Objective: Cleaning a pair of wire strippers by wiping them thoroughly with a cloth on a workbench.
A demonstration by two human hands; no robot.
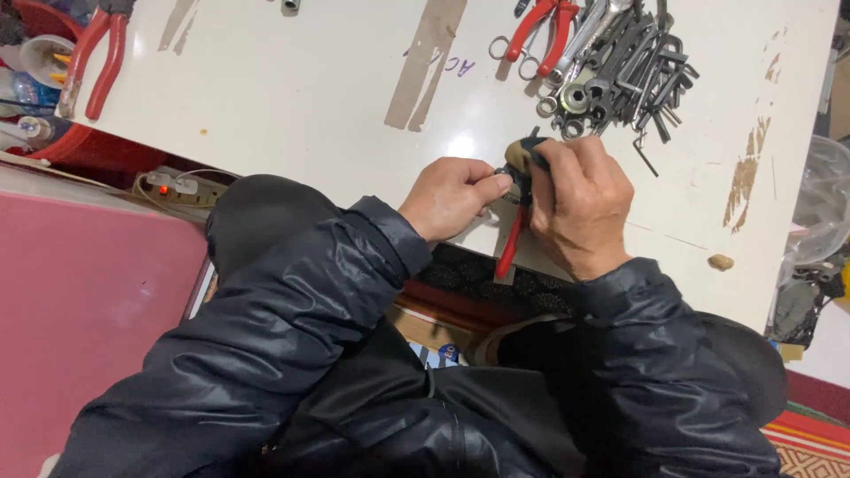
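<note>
My right hand (580,204) is closed around a pair of red-handled pliers (511,248) at the near edge of a white table (292,88). One red handle sticks out below the hand toward me. The pliers' jaws grip a small dark part with a tan piece (522,158) at the top of the fist. My left hand (452,196) pinches that same small part from the left with thumb and fingers. Both arms wear black padded sleeves. What exactly the part is stays hidden by my fingers.
A heap of wrenches, hex keys and sockets (620,75) lies at the table's far right, with red-handled pliers (542,31) beside it. Another red-handled tool (93,62) lies far left. A power strip (177,188) sits below the table edge, a pink surface (80,301) left.
</note>
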